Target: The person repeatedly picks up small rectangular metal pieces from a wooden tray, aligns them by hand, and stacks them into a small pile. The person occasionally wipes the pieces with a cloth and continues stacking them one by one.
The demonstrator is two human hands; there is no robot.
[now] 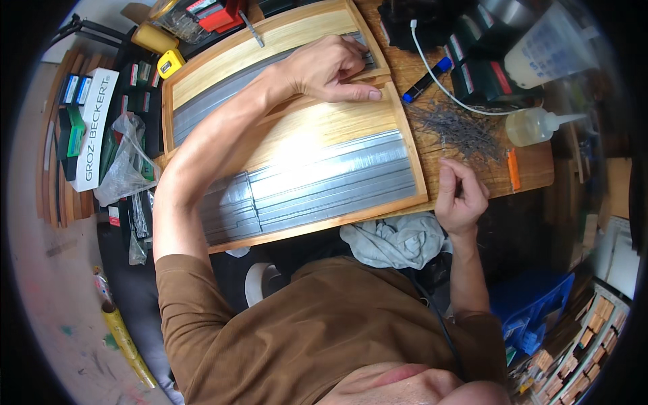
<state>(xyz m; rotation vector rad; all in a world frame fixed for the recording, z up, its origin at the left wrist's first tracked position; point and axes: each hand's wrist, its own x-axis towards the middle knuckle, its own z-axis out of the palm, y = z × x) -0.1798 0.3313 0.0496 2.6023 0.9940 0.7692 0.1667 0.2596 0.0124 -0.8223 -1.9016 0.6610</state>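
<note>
Two shallow wooden trays hold thin grey metal strips in tight rows, one tray (317,214) nearer me and one tray (169,125) beyond it. My left hand (331,71) reaches across to the right end of the far tray. Its fingers curl down at the strips there, fingertips partly hidden, while the thumb points right. My right hand (464,197) is closed in a pinch, off the near tray's right edge; whatever its fingertips hold is too small to make out. Just beyond it lies a loose pile of thin dark metal pieces (459,128) on the wooden table (536,165).
Right of the trays are a blue-capped marker (426,79), a white cable (432,71), a squeeze bottle (533,127), an orange tool (514,170) and a plastic jug (550,50). A yellow tape measure (171,63) and boxes stand left. A grey cloth (395,241) hangs in front.
</note>
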